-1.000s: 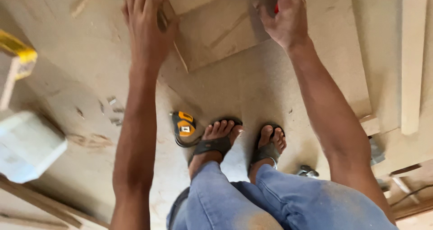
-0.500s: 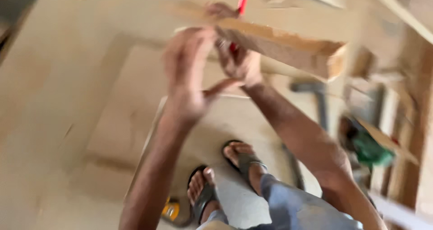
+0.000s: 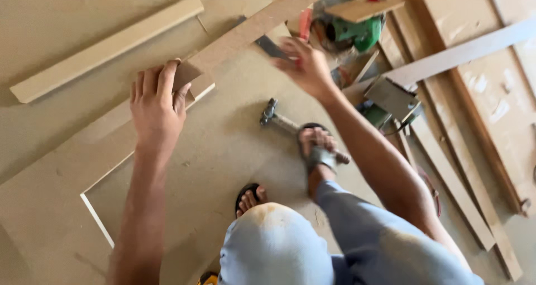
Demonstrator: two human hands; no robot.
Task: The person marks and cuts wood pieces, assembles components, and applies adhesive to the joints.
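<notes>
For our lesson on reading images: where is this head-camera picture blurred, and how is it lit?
Head view: soft, even light with faint shadows and no glare; the right hand is smeared by motion, the left hand on the wooden strip is sharper, and the hammer is fairly clear.

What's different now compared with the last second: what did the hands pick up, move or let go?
The left hand left the flat board and now grips the end of a long wooden strip, which was raised half a second ago and now slants low. The right hand has separated, reaching toward the tools. The person remains standing in sandals on the board.
</notes>
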